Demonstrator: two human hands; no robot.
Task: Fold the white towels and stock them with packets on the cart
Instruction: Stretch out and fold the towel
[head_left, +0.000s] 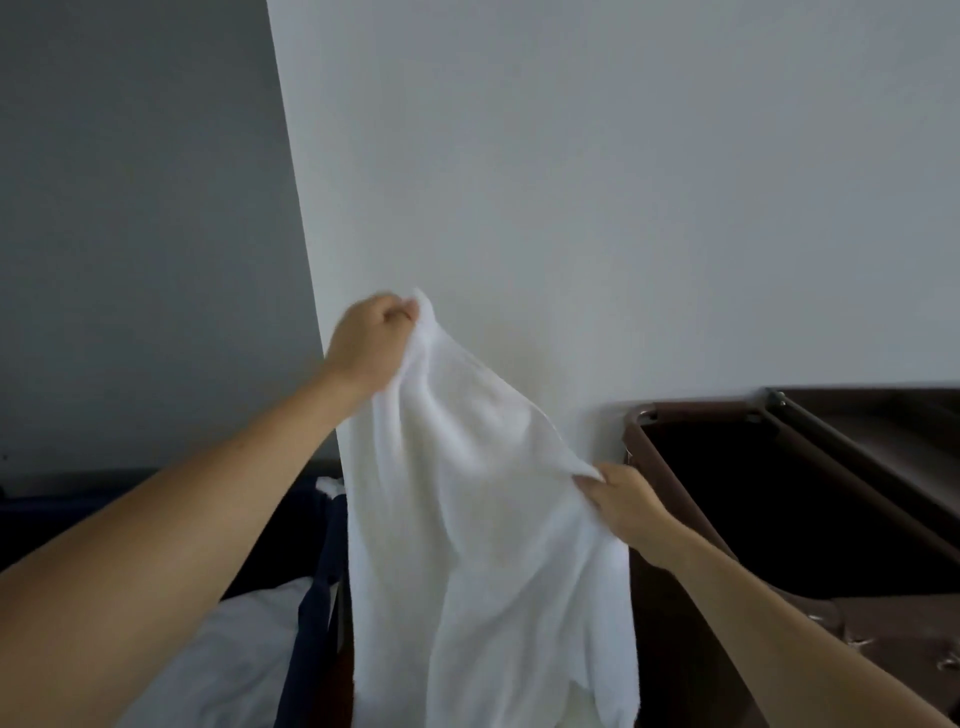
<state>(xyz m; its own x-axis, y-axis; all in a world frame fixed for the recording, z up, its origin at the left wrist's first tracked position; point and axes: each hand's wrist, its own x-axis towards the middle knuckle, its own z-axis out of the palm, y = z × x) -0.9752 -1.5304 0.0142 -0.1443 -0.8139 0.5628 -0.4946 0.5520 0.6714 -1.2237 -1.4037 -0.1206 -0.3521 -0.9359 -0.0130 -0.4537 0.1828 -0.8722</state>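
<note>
Head view: both hands hold one white towel (483, 519) up in the air before a pale wall (623, 182). Left hand (371, 343), raised higher, is clenched on the towel's top corner; right hand (626, 506), lower, pinches its right edge. Cloth hangs loose between them, beside a brown cart (675, 649) at the right.
</note>
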